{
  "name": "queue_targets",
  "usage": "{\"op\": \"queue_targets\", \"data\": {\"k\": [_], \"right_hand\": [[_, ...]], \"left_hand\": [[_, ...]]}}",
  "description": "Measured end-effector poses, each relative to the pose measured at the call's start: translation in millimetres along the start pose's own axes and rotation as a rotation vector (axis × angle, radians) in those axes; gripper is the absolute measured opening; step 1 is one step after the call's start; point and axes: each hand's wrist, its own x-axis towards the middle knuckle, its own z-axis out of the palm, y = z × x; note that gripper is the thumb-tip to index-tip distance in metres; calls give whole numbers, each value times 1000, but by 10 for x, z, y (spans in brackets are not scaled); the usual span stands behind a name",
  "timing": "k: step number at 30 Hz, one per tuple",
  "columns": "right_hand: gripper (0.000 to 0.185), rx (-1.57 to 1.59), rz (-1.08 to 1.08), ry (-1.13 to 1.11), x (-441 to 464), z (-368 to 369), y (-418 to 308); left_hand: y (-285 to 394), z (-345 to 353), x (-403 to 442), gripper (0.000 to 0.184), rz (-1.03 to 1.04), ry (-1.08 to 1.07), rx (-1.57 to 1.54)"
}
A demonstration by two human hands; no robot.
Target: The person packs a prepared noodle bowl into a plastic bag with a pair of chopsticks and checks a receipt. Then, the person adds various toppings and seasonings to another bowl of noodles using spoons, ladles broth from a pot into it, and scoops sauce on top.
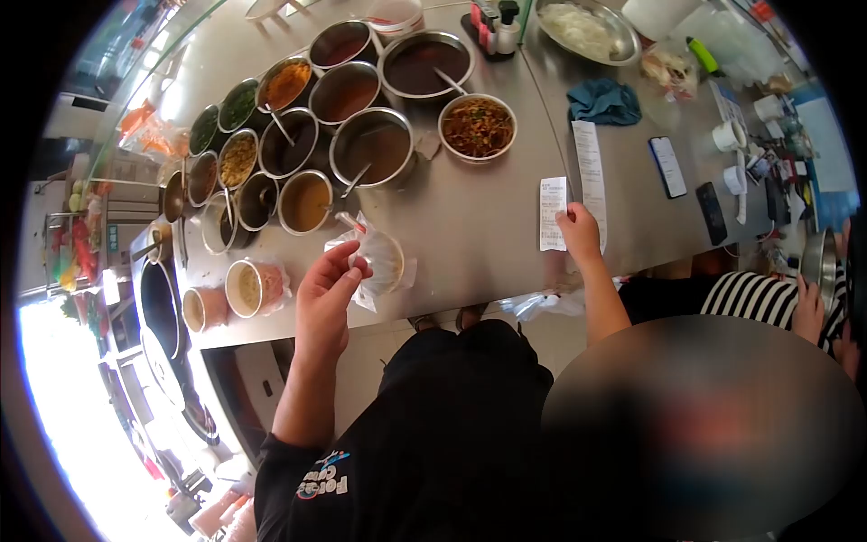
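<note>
My left hand (330, 285) is curled, thumb and fingertips drawn together at the edge of a clear plastic bag (368, 294). Inside that bag, a round pale bowl (388, 257) rests near the counter's front edge; part of it is behind my fingers. In my right hand (578, 230), a short printed receipt (553, 194) is pinched between thumb and fingers. Just behind it, a longer receipt strip (589, 163) lies on the steel counter. Two paper tubs, one wide (255, 287) and one smaller (204, 308), stand left of my left hand.
Several steel pots of sauces and toppings (372, 149) fill the counter's left back. A bowl of shredded food (477, 126), a blue cloth (605, 101) and two phones (668, 167) lie farther right. A person in a striped sleeve (759, 303) is at right. A blurred patch covers the lower right.
</note>
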Motion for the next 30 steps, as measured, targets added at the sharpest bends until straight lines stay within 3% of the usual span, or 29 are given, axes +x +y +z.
{"op": "queue_targets", "data": {"k": [5, 13, 15, 19, 21, 23, 26, 27, 28, 30], "right_hand": [[22, -46, 29, 155, 31, -388, -26], [24, -196, 35, 341, 366, -563, 339], [24, -482, -257, 522, 385, -674, 433], [23, -270, -231, 322, 484, -654, 569], [21, -36, 76, 163, 522, -646, 571], [20, -52, 68, 162, 533, -671, 542], [24, -292, -15, 478, 570, -779, 866], [28, -401, -83, 575, 563, -812, 1067], [30, -346, -46, 563, 482, -890, 871], [29, -295, -72, 623, 263, -1010, 850]], "left_hand": [[350, 601, 96, 31, -2, -269, -82], [99, 1471, 462, 34, -83, -435, -172], [36, 1799, 690, 39, -73, -535, -234], [14, 2110, 923, 48, -85, -654, -239], [-6, 2220, 983, 49, -93, -720, -109], [-44, 2221, 995, 51, -70, -718, -81], [-67, 1969, 887, 51, 680, -496, 875], [-65, 1827, 775, 50, 729, -450, 902], [-103, 1673, 570, 50, 687, -554, 864], [-39, 1212, 293, 41, 506, -452, 853]]}}
